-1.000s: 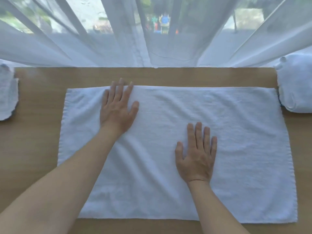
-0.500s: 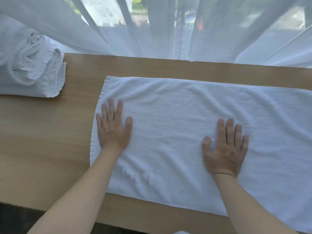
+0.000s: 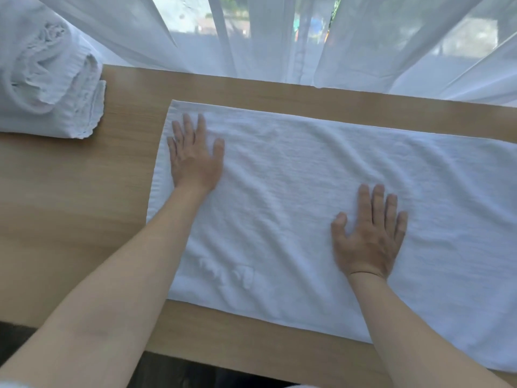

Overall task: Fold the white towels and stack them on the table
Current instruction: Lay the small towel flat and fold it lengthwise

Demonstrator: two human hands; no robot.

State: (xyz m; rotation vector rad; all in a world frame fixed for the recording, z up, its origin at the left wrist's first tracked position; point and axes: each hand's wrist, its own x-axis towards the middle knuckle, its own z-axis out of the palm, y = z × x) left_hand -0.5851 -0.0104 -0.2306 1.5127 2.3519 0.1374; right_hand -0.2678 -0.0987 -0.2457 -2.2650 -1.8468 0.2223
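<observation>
Pressing flat on the white towel, your left hand sits near its left edge and your right hand nearer you and well apart to the right, fingers straight, gripping nothing, probably to smooth the cloth and pin it before a fold. The towel lies spread in one layer under both palms on the wooden table, soft, lightly rippled, with a small puckered patch between your forearms. Beyond your left hand rests a bundle of white towels; sheer curtains hang past your fingertips.
</observation>
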